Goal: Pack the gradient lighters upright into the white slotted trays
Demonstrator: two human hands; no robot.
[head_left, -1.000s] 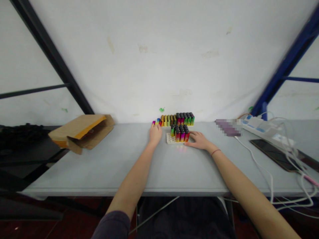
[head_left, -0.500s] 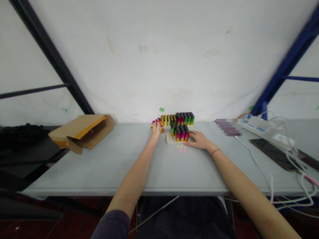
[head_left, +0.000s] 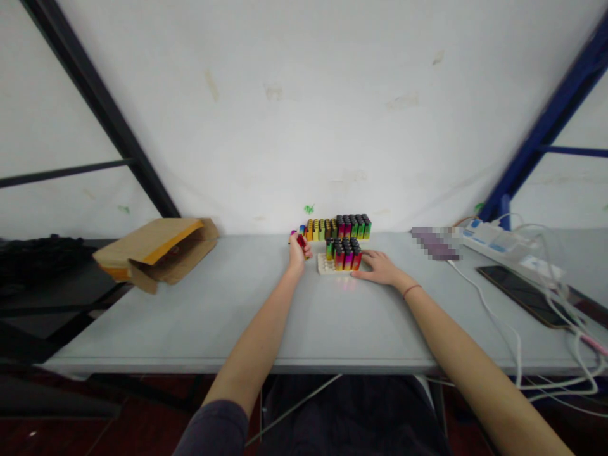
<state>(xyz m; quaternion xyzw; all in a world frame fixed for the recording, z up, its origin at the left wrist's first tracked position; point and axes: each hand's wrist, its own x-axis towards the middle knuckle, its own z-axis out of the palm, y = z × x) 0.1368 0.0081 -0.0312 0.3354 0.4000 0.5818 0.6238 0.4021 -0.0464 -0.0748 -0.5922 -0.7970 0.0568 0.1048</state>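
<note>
A white tray point(head_left: 323, 268) at the far middle of the grey table point(head_left: 294, 316) holds several upright colourful lighters point(head_left: 344, 254). Behind it, against the wall, stands a longer row of lighters point(head_left: 338, 227). My left hand point(head_left: 297, 253) is closed around a red lighter point(head_left: 301, 240), just left of the tray. My right hand point(head_left: 379, 266) lies flat on the table, its fingers touching the tray's right side.
An open cardboard box point(head_left: 156, 252) lies on its side at the table's left. At the right are a purple blurred item point(head_left: 434, 244), a power strip point(head_left: 503, 244) with white cables, and a dark phone point(head_left: 519, 285). Dark and blue frame posts rise on both sides.
My left hand has picked a lighter from the loose ones left of the back row and curled round it, moving slightly toward the tray. My right hand has stayed still.
</note>
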